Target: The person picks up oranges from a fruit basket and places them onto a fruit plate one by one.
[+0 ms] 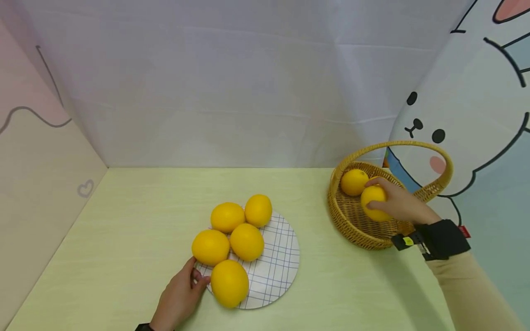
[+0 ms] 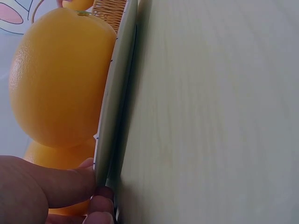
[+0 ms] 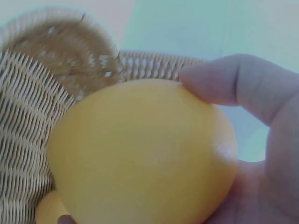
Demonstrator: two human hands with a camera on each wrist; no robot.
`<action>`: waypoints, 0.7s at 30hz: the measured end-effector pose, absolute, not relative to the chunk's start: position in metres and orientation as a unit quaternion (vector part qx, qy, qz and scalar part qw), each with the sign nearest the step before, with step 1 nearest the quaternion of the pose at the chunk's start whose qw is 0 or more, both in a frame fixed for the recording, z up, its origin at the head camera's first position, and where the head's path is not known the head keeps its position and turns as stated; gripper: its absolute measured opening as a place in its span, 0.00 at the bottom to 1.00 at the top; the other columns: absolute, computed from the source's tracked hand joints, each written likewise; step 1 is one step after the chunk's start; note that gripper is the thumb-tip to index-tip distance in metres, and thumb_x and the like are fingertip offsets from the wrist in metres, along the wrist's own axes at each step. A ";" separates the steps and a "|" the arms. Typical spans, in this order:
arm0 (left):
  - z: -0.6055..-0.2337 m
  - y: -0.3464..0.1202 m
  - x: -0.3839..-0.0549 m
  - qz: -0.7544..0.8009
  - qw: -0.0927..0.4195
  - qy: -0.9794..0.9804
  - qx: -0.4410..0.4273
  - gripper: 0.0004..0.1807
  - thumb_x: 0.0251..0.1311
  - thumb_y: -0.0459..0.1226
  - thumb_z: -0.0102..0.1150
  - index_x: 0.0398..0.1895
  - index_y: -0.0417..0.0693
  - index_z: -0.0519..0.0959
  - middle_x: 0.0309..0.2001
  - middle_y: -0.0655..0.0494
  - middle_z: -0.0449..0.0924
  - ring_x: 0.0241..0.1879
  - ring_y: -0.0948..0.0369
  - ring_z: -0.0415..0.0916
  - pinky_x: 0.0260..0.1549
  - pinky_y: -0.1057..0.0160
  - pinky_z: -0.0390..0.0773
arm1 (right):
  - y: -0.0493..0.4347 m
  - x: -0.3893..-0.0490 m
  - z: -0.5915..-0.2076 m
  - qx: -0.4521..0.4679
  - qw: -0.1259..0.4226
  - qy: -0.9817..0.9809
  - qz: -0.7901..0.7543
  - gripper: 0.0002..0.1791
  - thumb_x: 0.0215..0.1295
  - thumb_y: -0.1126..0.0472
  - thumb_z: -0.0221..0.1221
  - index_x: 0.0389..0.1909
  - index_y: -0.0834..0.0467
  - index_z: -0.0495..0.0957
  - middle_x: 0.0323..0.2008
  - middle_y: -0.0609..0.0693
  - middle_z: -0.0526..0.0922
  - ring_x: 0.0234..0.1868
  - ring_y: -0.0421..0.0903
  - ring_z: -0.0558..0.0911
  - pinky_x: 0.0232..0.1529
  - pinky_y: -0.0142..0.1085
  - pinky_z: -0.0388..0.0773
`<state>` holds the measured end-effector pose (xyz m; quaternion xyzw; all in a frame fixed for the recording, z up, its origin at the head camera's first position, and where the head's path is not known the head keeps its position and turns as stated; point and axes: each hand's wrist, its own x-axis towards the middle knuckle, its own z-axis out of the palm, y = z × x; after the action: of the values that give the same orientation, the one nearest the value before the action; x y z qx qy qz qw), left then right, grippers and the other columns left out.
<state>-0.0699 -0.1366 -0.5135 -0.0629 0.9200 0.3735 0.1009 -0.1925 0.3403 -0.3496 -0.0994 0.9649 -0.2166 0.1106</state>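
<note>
My left hand (image 1: 181, 293) pinches the left edge of a round white plate (image 1: 281, 257) with a blue grid pattern. In the left wrist view the thumb (image 2: 65, 184) lies over the rim and the fingertips curl beneath it. Several yellow-orange oranges (image 1: 229, 283) sit on the plate, mostly over its left half. At the right, my right hand (image 1: 399, 202) grips another orange (image 1: 374, 202) from above, inside the opening of a wicker basket (image 1: 352, 230). In the right wrist view this orange (image 3: 145, 149) fills the middle, with the thumb along its side.
A further orange (image 1: 354, 182) lies in the basket at its back left. The basket's tall handle (image 1: 397, 143) arches over the right forearm's side. A white curtain (image 1: 207, 92) closes off the back of the pale table (image 1: 136, 207), with printed panels (image 1: 468, 115) at both sides.
</note>
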 end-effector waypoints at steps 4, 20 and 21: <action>-0.514 -0.137 -0.070 0.375 0.104 0.919 -0.065 0.30 0.61 0.45 0.58 0.61 0.37 0.66 0.31 0.59 0.71 0.27 0.62 0.65 0.25 0.64 0.64 | 0.337 -0.184 -0.349 -0.109 0.104 0.959 -0.241 0.30 0.65 0.52 0.57 0.62 0.60 0.61 0.50 0.62 0.69 0.41 0.54 0.72 0.37 0.42 0.71; -0.515 -0.137 -0.071 0.375 0.103 0.919 -0.062 0.32 0.61 0.46 0.58 0.62 0.37 0.65 0.31 0.60 0.71 0.27 0.62 0.65 0.25 0.63 0.64 | 0.282 -0.159 -0.368 -0.218 0.070 0.922 -0.312 0.27 0.59 0.60 0.63 0.59 0.57 0.66 0.57 0.56 0.68 0.49 0.54 0.70 0.48 0.50 0.70; -0.515 -0.137 -0.071 0.375 0.103 0.919 -0.062 0.32 0.61 0.46 0.58 0.63 0.37 0.65 0.31 0.60 0.71 0.26 0.62 0.65 0.25 0.63 0.64 | 0.278 -0.157 -0.371 -0.222 0.067 0.921 -0.314 0.27 0.58 0.60 0.63 0.59 0.57 0.66 0.57 0.56 0.69 0.48 0.53 0.70 0.47 0.50 0.70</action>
<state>-0.0708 -0.1373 -0.5148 -0.0621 0.9192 0.3751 0.1028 -0.1568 0.2780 -0.3706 -0.2225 0.9206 -0.3138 0.0668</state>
